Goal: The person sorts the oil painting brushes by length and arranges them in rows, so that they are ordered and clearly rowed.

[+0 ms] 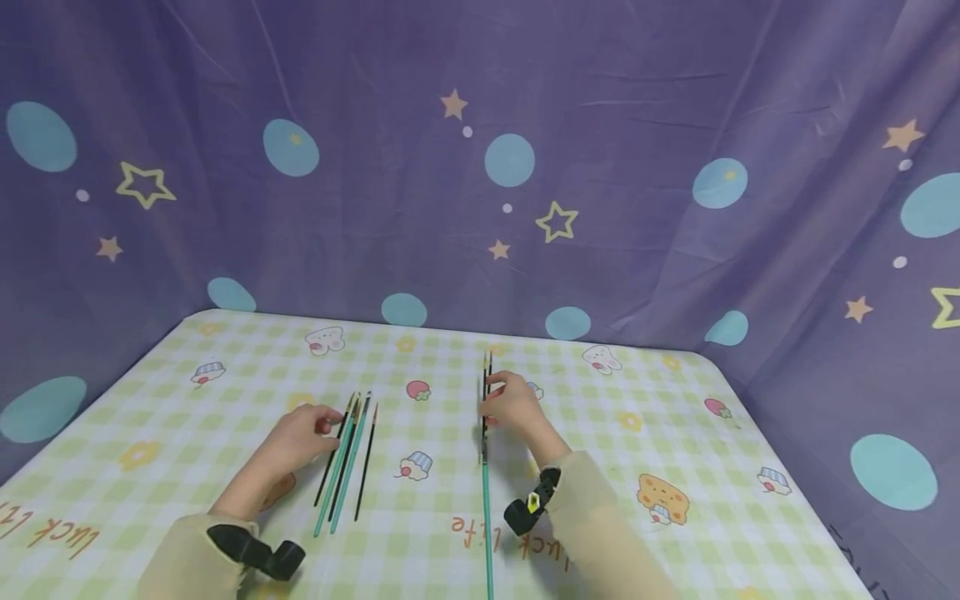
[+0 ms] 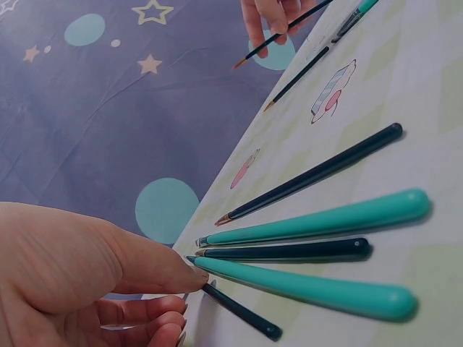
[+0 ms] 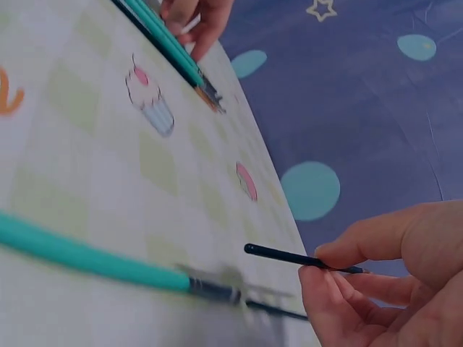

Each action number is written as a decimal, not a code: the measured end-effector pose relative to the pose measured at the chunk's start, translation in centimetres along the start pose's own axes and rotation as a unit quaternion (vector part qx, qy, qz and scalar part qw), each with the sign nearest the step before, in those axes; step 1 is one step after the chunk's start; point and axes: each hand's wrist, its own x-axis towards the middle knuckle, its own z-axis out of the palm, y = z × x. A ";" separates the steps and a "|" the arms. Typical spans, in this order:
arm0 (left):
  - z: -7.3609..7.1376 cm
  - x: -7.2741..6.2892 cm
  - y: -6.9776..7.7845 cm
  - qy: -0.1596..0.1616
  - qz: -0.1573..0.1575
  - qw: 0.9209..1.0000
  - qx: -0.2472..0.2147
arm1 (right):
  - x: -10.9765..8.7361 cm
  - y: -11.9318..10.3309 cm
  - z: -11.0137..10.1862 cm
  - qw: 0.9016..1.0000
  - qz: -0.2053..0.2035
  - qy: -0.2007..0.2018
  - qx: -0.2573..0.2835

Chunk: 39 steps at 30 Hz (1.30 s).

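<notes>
Beige sleeves (image 1: pixel 198 562) come nearest, each with a black wrist camera (image 1: pixel 255 550) strapped on. Ahead of them, the right hand (image 1: pixel 517 408) pinches a short black-handled paintbrush (image 3: pixel 282 254) between thumb and fingers, just above the table (image 1: pixel 420 533). Beside and below this hand lies a second black paintbrush (image 3: pixel 271 309); a long teal-handled paintbrush (image 1: pixel 487 517) runs from under the hand toward the wearer, its bristles near that brush's handle end.

The left hand (image 1: pixel 300 437) has thumb and fingers loosely curved, a gap between them, at the outermost black brush (image 2: pixel 242 312); whether they touch it I cannot tell. To that hand's right, in order, lie a teal brush (image 2: pixel 307 289), a slim black brush (image 2: pixel 289 251), another teal brush (image 2: pixel 318 218) and, slightly apart, a last black brush (image 2: pixel 318 173). Beyond both hands hangs a purple curtain (image 1: pixel 622 242).
</notes>
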 end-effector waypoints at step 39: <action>0.1 -0.2 0.2 0.006 -0.011 1.000 -0.026 | 4.4 3.7 -0.4 0.997 0.025 0.067 -0.022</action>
